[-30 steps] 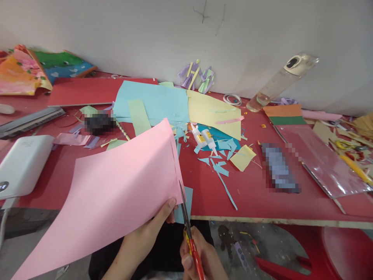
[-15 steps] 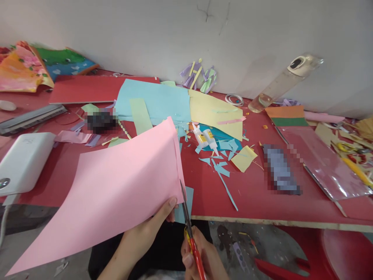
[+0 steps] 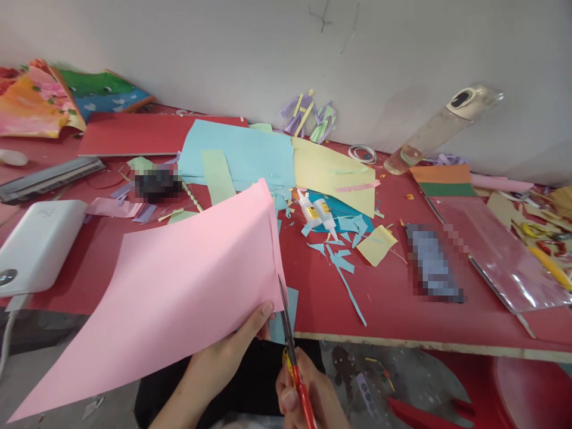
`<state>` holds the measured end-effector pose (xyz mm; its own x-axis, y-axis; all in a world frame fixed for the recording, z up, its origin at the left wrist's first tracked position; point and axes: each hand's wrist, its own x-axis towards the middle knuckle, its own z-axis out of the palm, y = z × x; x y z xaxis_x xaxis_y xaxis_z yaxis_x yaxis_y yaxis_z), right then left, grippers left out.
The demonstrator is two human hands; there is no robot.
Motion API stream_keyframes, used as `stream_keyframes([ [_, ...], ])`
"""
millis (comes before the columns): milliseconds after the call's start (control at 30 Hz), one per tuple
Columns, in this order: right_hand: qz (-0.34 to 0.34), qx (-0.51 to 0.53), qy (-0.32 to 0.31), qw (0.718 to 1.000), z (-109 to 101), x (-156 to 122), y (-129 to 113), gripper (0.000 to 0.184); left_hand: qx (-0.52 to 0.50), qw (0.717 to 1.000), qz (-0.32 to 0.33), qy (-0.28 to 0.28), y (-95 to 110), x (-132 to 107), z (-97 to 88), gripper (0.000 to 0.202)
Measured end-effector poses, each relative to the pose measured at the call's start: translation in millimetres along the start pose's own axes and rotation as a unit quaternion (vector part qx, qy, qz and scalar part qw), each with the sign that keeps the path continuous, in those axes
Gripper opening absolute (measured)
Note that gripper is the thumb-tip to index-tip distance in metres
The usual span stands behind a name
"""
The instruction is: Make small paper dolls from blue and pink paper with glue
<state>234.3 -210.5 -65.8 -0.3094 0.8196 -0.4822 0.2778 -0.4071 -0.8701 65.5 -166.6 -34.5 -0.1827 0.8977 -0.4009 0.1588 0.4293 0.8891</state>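
Observation:
A large sheet of pink paper [image 3: 192, 268] slants across the front of the table, with a narrow fold along its right edge. My left hand [image 3: 232, 351] pinches its lower right corner, thumb on top and fingers underneath. In my right hand [image 3: 308, 387] is a pair of scissors [image 3: 294, 357] with red and yellow handles. The blades point away from me and lie at the folded edge, just right of my left thumb. A piece of light blue paper [image 3: 289, 301] shows partly behind the blades at the table edge.
Two small glue bottles [image 3: 325, 217] lie among blue scraps. Beyond are a light blue sheet [image 3: 250, 149] and a yellow sheet [image 3: 330, 167]. A clear water bottle [image 3: 440, 134] leans at the wall. At left sits a white power bank [image 3: 44, 244] with a cable. A red stool [image 3: 527, 387] stands below right.
The view has shifted slightly, so the table things appear a little further right. My hands, the pink paper and the scissors keep almost the same position.

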Motion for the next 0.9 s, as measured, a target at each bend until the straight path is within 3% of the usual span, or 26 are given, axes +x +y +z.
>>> stream_keyframes([
  [333,-0.031,-0.044,-0.002,0.999,0,-1,7,0.063,0.002,1.000,-0.023,-0.004,2,-1,-1.1,0.049],
  [567,-0.022,-0.050,-0.010,0.998,-1,-1,3,0.060,-0.004,1.000,-0.026,-0.001,3,-2,-1.3,0.048],
  [900,-0.003,0.001,-0.040,0.999,2,-2,-3,0.066,0.022,0.997,-0.011,-0.068,2,0,-5.1,0.048],
])
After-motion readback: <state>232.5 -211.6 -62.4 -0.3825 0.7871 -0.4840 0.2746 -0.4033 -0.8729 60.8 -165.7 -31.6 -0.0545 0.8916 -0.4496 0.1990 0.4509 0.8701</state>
